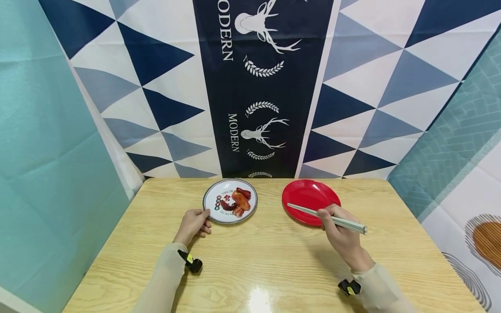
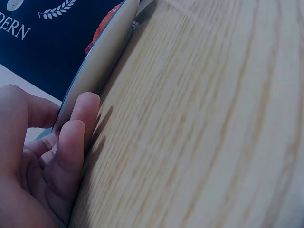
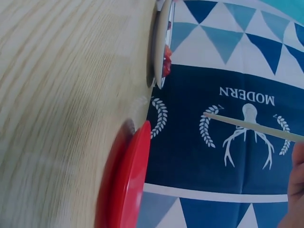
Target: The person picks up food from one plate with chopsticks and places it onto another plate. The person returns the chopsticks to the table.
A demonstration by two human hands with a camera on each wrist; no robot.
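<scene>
My left hand (image 1: 194, 227) pinches the near-left rim of a white plate (image 1: 216, 191) with a dark edge. In the left wrist view, the thumb lies at the rim and the fingers (image 2: 71, 142) are curled below it. Several glossy red-brown pieces of food, like cooked meat (image 1: 240, 200), lie on the plate's right side beside printed lettering. My right hand (image 1: 342, 230) grips pale green chopsticks (image 1: 348, 224), their tips pointing left above a red plate (image 1: 309, 191). In the right wrist view, the chopsticks' tips are well above the red plate (image 3: 133, 175), and only part of the hand shows.
Both plates stand near the back edge of a light wooden table (image 1: 242, 261), a strip of bare wood between them. Behind rises a patterned cloth (image 1: 262, 95) with deer heads and triangles. A teal sheet (image 1: 47, 152) hangs on the left, another patterned sheet on the right.
</scene>
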